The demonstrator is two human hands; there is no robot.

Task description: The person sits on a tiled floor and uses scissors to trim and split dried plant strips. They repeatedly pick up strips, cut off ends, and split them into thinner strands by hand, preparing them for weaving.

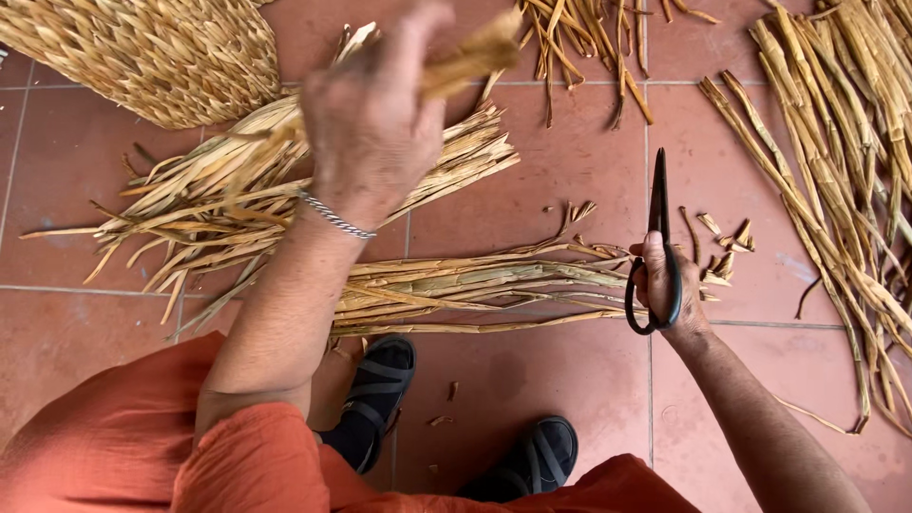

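Reddish floor tiles (570, 180) with pale grout lines lay under everything we worked on. Our left hand (375, 119) was raised high toward the camera, its back turned to us, a thin silver bracelet (334, 218) at the wrist, the forearm rising steeply from an orange sleeve (247, 456). Its fingers were clenched around a few dried reed strips (465, 62), which stuck out to the right and looked blurred. Our right hand (665, 285) was stretched low and out to the right, close to the floor, gripping the loop handles of black scissors (657, 237); the blades stood together and pointed away from us. Just left of that hand lay a bundle of long reed stalks (475, 290), flat on the tiles and running crosswise above our black sandals (380, 385). A second, fanned pile of reeds (209, 204) lay beneath the raised hand. A woven straw piece (152, 52) sat at the upper left, and more loose stalks (836, 161) lay along the right edge. Small cut scraps (727, 242) were scattered just beside the scissors.
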